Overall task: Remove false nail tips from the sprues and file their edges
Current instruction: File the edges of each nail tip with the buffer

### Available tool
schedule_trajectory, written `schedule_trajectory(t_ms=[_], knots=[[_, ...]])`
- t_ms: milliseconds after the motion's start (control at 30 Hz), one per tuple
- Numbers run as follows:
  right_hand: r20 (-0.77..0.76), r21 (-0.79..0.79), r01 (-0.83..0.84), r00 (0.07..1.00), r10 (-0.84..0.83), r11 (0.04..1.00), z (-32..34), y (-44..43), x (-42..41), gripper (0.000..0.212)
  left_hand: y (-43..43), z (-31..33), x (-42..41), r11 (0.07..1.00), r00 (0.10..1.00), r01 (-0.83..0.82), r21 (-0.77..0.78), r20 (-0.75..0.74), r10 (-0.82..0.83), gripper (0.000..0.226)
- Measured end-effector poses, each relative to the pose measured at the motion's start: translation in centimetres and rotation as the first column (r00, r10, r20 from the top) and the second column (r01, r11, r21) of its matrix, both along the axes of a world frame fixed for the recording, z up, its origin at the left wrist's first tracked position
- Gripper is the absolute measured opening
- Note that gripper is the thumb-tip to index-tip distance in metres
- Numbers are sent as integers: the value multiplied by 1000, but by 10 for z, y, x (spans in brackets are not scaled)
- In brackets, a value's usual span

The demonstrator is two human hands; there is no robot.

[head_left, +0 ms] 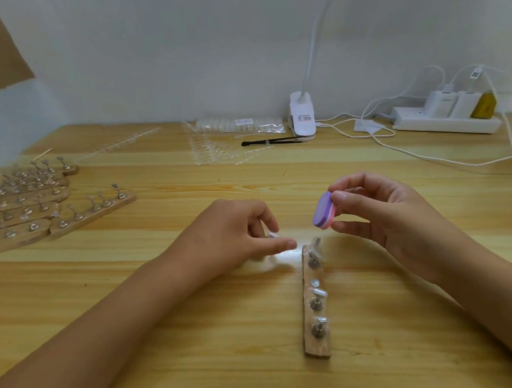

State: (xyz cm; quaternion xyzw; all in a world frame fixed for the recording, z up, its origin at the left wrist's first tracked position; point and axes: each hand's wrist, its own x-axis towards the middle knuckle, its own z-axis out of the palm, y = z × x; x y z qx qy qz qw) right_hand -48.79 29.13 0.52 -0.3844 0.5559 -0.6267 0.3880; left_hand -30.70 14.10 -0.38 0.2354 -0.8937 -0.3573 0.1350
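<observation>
My right hand (380, 214) pinches a small purple and pink oval file block (324, 210) between thumb and fingers, held above the table. My left hand (236, 235) hovers lower and to the left, fingers curled around a small clear nail tip (273, 235). A wooden strip (317, 301) with metal stands and a few nail tips on it lies just right of my left hand. Clear sprues with nail tips (212, 153) lie farther back on the table.
Several wooden strips with stands (26, 205) are piled at the left. A white tuft (259, 265) lies under my left hand. At the back stand a clip lamp (302, 118), black tweezers (270, 142), a bag of tips (241, 124) and a power strip (444, 120) with cables.
</observation>
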Motion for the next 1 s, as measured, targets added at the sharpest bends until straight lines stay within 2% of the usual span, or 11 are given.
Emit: schedule_trajectory(t_ms=[100, 167, 267, 400, 533, 600, 667, 733, 833, 900, 1000], knots=[[2, 6, 4, 1000, -4, 1000, 1, 1, 0, 22, -3, 7, 4, 1000, 1000, -3, -22, 15, 3, 52], [7, 7, 8, 1000, -8, 1000, 1, 1, -1, 22, -9, 12, 5, 1000, 1000, -15, 1, -4, 15, 42], [8, 11, 14, 1000, -14, 1000, 2, 2, -1, 23, -20, 20, 11, 994, 997, 60, 88, 42, -64, 10], [8, 22, 15, 1000, -15, 1000, 2, 1, -1, 24, -23, 22, 14, 951, 967, 197, 237, 112, -228, 17], [-16, 32, 18, 1000, -18, 999, 2, 3, -1, 31, -17, 10, 8, 972, 967, 230, 49, 105, -234, 11], [-33, 31, 19, 999, -18, 999, 2, 3, -2, 34, -12, 4, 6, 975, 975, 218, -50, 45, -216, 11], [-17, 20, 9, 1000, -9, 1000, 2, 2, -2, 34, -6, 0, 2, 985, 984, 166, -54, -61, -169, 10], [21, 2, -6, 1000, 6, 1000, 2, 2, -2, 33, 1, 0, -1, 982, 980, 123, 143, -171, -97, 8], [91, -32, -20, 996, 23, 999, 2, 2, -2, 32, 8, 4, -5, 847, 956, 154, 508, -294, 2, 7], [123, -50, -21, 992, 27, 999, 2, 2, -2, 31, 12, 5, -6, 755, 936, 179, 631, -346, 68, 14], [143, -49, -22, 989, 29, 999, 2, 2, 0, 32, 15, 5, -7, 648, 920, 202, 734, -370, 133, 19]])
